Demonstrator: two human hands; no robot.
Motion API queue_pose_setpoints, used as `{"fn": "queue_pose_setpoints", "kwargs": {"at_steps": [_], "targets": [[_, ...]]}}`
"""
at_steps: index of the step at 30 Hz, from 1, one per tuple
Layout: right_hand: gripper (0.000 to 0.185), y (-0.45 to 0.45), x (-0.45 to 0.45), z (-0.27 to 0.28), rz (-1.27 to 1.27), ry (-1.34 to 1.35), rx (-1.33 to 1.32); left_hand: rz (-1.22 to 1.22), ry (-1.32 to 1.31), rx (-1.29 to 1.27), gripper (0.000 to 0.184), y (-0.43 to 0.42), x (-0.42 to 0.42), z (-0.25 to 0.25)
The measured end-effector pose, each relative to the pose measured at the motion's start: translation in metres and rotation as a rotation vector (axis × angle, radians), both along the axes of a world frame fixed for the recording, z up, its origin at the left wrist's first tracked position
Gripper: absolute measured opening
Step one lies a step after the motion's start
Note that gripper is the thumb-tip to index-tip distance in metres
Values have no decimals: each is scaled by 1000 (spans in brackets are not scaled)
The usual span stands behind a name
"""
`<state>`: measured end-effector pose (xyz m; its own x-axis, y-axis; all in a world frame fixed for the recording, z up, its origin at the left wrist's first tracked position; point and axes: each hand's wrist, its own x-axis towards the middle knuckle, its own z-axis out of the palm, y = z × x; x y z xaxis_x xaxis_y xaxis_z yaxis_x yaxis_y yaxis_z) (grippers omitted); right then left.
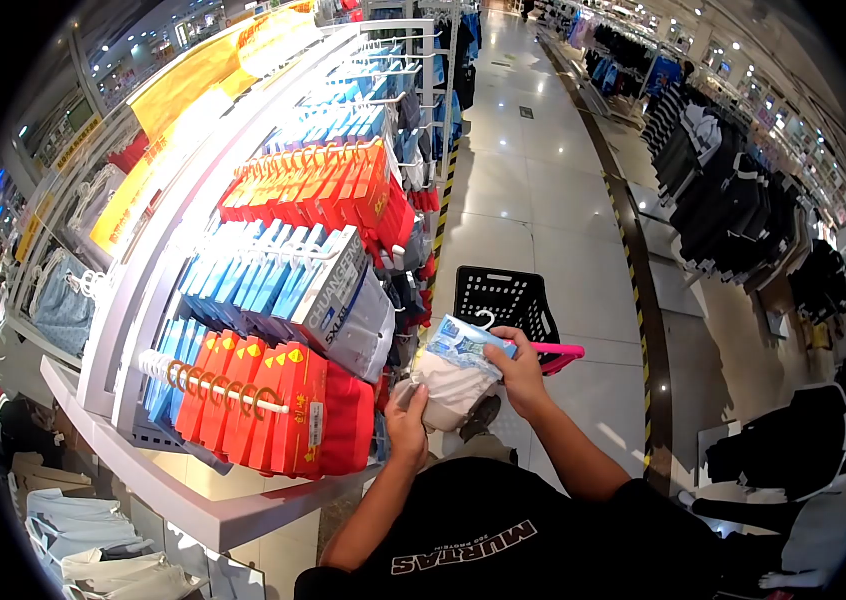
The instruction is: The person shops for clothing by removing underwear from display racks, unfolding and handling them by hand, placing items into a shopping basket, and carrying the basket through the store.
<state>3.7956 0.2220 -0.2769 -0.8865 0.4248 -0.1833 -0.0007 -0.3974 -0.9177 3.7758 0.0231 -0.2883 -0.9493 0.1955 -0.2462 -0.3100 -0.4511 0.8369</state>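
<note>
Packaged garment: we hold the pale packet [455,385] in front of our body, to the right of the display rack [228,528], with its printed blue card [463,343] across the top and its pale contents below.
Left hand: our left hand [407,430] grips the packet's lower left edge; the thumb lies on the side facing us, and we cannot see exactly how far the other fingers reach behind.
Right hand: our right hand [521,380] is closed on the right end of the blue card, higher than the left, the thumb pressed over the printed face.
Between the hands: most of the packet spans this gap, slightly tilted, with its middle uncovered by our fingers.
White hook: it stands up from the card's top edge [485,318], near our right fingers but apart from them.
Black basket: its perforated wall [533,305] shows just beyond the packet, and a pink handle [563,357] sticks out past our right hand.
Red packets: a row of them [308,415] hangs on the rack, near our left hand and apart from it.
Aisle floor: pale, shiny tiles [513,190] run ahead of us.
</note>
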Motion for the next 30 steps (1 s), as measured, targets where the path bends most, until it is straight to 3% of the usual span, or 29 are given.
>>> {"fn": "queue_pose_setpoints", "kwargs": {"at_steps": [3, 4, 8, 11, 13, 15, 16, 19, 23, 26, 30], "targets": [[41, -10, 1, -1, -7, 69, 262, 11, 29, -18, 25, -4, 0, 1], [33, -15, 0, 2, -7, 151, 319, 9, 34, -29, 25, -5, 0, 1], [13, -27, 10, 21, 207, 189, 564, -7, 34, -68, 26, -8, 1, 5], [16, -36, 17, 27, 383, 220, 701, 26, 39, -107, 26, -3, 1, 7], [29, -40, 24, 29, 366, 214, 754, 97, 62, -101, 27, 7, 3, 7], [41, -38, 28, 31, 363, 215, 745, 4, -23, 22, 31, 2, 5, 10], [56, -33, 27, 26, 377, 252, 784, -43, -67, 83, 33, 0, 7, 14], [60, -23, 31, 30, 395, 207, 823, -172, -154, 233, 36, 0, 15, 32], [39, -22, 37, 9, 337, 147, 664, -342, -122, 200, 31, -1, 14, 15], [27, -26, 40, 7, 341, 49, 476, -310, -104, 79, 23, 6, 13, 18], [28, -28, 32, -15, 169, -48, 253, -260, -67, 17, 25, 3, 15, 14]]}}
